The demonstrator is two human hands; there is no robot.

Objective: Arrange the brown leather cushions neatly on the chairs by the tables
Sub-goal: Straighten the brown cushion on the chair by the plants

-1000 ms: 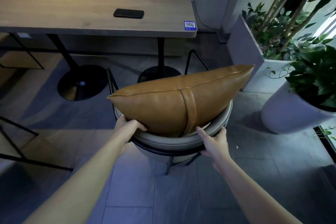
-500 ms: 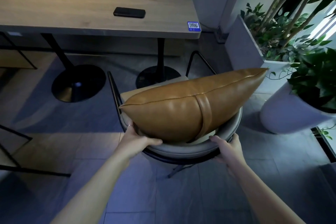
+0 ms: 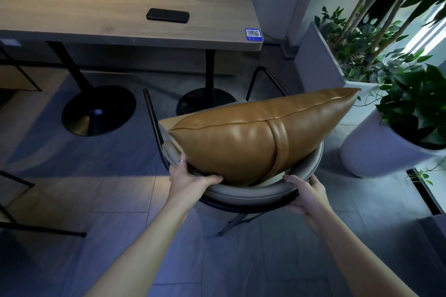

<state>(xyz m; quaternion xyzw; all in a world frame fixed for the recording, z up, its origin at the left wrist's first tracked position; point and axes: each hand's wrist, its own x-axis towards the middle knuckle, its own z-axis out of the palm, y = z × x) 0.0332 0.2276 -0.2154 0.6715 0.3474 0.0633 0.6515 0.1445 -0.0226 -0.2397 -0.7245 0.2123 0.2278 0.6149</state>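
A brown leather cushion (image 3: 253, 135) with a stitched strap stands on edge on a grey padded chair (image 3: 248, 193), leaning against its curved backrest. My left hand (image 3: 187, 177) grips the left end of the backrest, thumb touching the cushion's lower edge. My right hand (image 3: 305, 191) clasps the backrest at the right. The chair's seat is mostly hidden behind the cushion. A wooden table (image 3: 101, 7) stands just beyond the chair.
A black phone (image 3: 167, 15) lies on the table, whose two black pedestal bases (image 3: 99, 109) rest on the floor. White planters (image 3: 376, 152) with leafy plants crowd the right side. Black frame legs (image 3: 14, 200) of other furniture show at the left edge.
Both hands shifted from the cushion's lower edge onto the chair's backrest. The chair and cushion moved to the right and slightly closer to the planters.
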